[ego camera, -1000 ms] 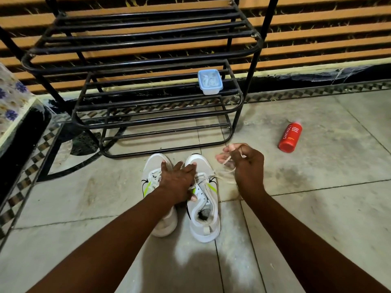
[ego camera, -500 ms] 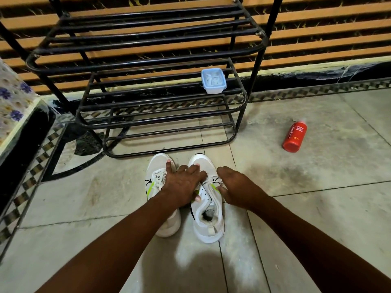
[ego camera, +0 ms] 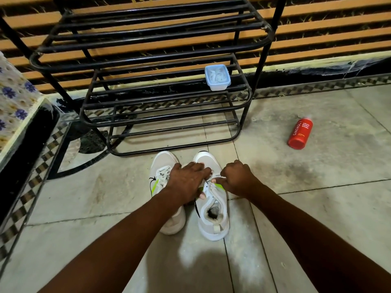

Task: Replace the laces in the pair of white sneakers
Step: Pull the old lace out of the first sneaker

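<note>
1. Right sneaker (ego camera: 213, 210) lay directly under both hands, long axis running away from the person, heel nearest, toe toward the rack. Left sneaker (ego camera: 164, 178) sat just beside it, parallel, under the left forearm.
2. Left hand (ego camera: 188, 180) rested on the forefoot of the right sneaker, fingers laid fairly flat across it and pressing it down; thumb curled at the tongue side. Whether it held any lace, cannot tell.
3. Right hand (ego camera: 237, 178) was just beside the left, fingers curled, pinching what appeared to be the lace (ego camera: 213, 180) at the upper eyelets. Judgement: the right hand was nearer the lace and placed to pull it out sideways while the left steadied the shoe.
4. Beyond the hands, a black metal rack (ego camera: 148, 98) stood on the floor; a small blue-rimmed box (ego camera: 217, 78) sat on its middle shelf, holding something white.
5. Far right of the right hand, a red bottle (ego camera: 300, 133) lay on its side on the floor (ego camera: 317, 208).
</note>
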